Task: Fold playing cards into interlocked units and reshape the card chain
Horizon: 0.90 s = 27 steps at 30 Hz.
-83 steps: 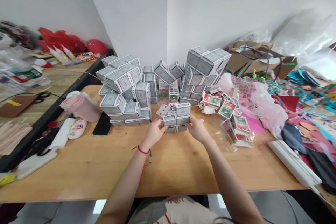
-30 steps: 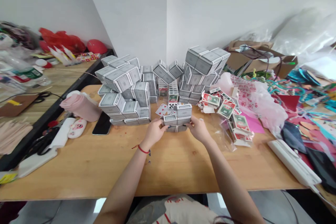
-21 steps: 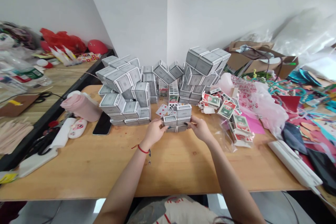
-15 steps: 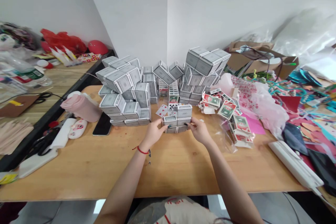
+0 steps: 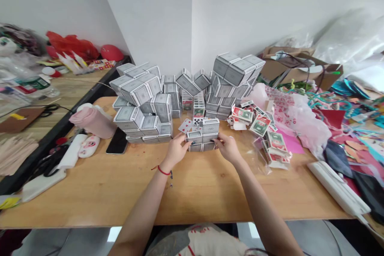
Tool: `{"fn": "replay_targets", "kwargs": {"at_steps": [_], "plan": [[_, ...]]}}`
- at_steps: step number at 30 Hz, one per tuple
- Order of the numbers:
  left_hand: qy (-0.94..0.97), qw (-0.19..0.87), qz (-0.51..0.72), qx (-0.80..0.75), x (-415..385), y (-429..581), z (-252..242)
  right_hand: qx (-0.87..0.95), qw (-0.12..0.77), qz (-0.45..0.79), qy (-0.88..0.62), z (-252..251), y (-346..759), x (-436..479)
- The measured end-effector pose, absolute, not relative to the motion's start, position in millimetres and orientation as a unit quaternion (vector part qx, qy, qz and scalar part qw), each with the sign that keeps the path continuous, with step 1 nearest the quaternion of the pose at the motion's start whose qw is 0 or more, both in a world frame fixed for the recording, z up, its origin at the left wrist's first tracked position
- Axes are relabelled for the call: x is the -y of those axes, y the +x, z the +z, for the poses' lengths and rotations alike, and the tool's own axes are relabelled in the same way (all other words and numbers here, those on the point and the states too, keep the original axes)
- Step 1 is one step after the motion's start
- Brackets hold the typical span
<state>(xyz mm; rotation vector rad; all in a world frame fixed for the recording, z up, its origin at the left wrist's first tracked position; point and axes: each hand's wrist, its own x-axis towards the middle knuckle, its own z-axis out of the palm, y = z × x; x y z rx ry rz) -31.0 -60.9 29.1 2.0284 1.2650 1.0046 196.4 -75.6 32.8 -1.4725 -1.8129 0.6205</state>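
Plainly, the small stepped stack of grey card packs (image 5: 210, 129) is held between the left hand (image 5: 176, 150) and the right hand (image 5: 229, 148), low over the tabletop (image 5: 195, 192); whether it touches the wood is hard to tell. Both hands' fingers are clamped on its ends, dark-nailed tips against the near face — a sound hold, it seems, if both sides press evenly and no harder than keeps the seams flush. The raised part stands nearer the right fingers, so that side probably wants the steadier support. Just beyond the fingers lie loose playing cards (image 5: 185, 125), easy to nudge. Left of the fingers stand piled grey bundles (image 5: 141, 92) — best kept clear of the knuckles; to the right of the fingers lie red-and-green boxes (image 5: 260, 125).
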Motion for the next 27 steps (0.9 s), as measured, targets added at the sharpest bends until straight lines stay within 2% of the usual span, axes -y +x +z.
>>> {"fn": "replay_targets", "kwargs": {"at_steps": [4, 15, 27], "plan": [[0.754, 0.261, 0.371, -0.475, 60.3, -31.6, 26.6, 0.724, 0.368, 0.209, -0.545, 35.3, 197.5, 72.5], [0.766, 0.245, 0.363, -0.471, 58.6, -32.2, 23.2, 0.738, 0.308, 0.196, -0.568, 35.3, 197.5, 76.0], [0.780, 0.240, 0.362, -0.450, 54.6, -32.5, 28.5, 0.742, 0.318, 0.178, -0.563, 27.5, 197.5, 76.9]]}}
